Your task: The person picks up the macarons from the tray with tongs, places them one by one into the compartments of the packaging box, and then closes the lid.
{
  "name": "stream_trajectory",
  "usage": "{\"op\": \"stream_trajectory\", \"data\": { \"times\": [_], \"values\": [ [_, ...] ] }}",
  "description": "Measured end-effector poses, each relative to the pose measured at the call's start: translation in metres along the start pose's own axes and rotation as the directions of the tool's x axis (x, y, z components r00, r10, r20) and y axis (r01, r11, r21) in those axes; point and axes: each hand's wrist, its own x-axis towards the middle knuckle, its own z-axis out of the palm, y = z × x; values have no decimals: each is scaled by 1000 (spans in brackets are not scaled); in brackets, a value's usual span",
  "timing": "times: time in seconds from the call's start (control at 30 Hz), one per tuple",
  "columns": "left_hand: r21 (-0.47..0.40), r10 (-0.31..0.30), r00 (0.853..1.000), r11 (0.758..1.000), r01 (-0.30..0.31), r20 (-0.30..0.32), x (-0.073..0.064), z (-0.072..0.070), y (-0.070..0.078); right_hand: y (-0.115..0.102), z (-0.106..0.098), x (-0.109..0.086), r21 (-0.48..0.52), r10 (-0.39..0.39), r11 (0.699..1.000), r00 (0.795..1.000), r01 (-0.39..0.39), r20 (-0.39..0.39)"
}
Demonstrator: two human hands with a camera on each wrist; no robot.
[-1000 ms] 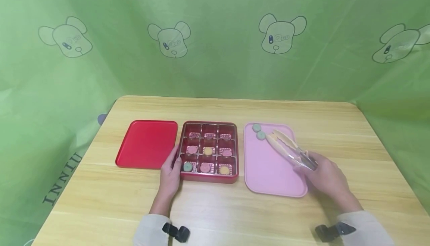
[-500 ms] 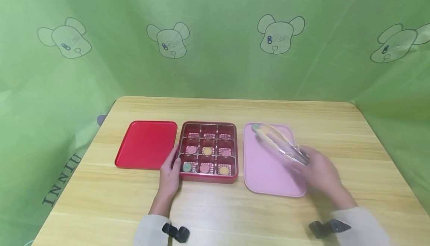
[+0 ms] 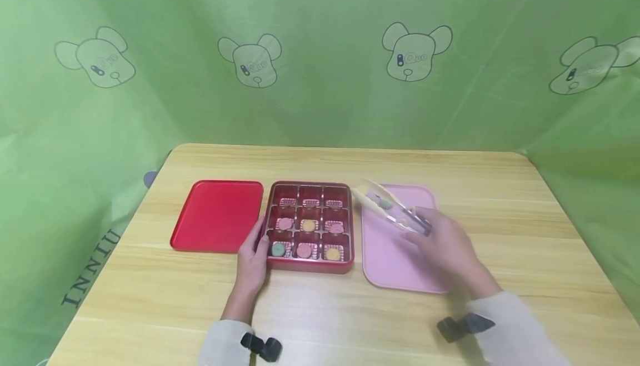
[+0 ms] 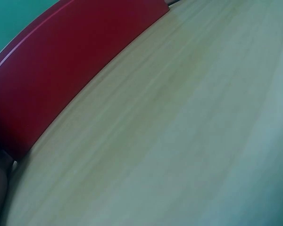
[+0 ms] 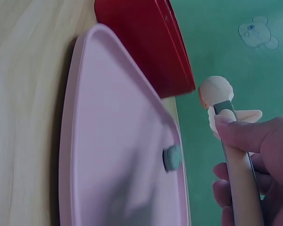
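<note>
My left hand grips the near left corner of a red sectioned box, its thumb at the rim. Pink, yellow and green cookies sit singly in the middle and near rows of compartments; the far row holds none. My right hand holds tongs with cream scalloped tips. Those tips hang between the box and the pink tray, with something yellowish-orange between them. A green cookie lies on the tray, partly behind the tongs. In the left wrist view the box wall fills the upper left.
Left of the box, a red lid lies flat on the wooden table. The tray stands close to the box's right side. A green curtain with printed bear heads hangs behind and at both sides.
My right hand has carried the tongs leftward from over the tray to beside the box's far right corner. The left hand stays at the box.
</note>
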Motion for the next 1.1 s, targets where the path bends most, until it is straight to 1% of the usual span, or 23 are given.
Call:
{"op": "stream_trajectory", "data": {
  "times": [0.07,0.2,0.37,0.6,0.73,0.83,1.0,1.1],
  "values": [
    [0,3,1000,1000,-3,-4,3,1,-10,-5,3,2,20,-1,1000,1000,1,10],
    [17,30,999,999,-29,-18,4,2,-16,-14,8,4,54,3,999,999,-5,35],
    [20,44,999,999,-43,-30,4,2,-17,-21,16,7,63,6,998,999,-10,53],
    [20,22,1000,1000,-22,-22,3,1,-16,-24,23,10,32,-25,999,999,24,35],
    [13,16,1000,1000,-16,-21,2,1,-15,-23,24,12,16,-33,999,999,33,32],
    [13,23,999,1000,-23,-24,2,2,-15,-23,24,12,12,-34,999,999,34,32],
    [21,34,999,999,-34,-31,3,2,-15,-22,23,10,24,-37,999,999,36,28],
    [22,25,999,999,-25,-27,3,2,-14,-20,22,9,28,-27,999,999,26,27]
  ]
}}
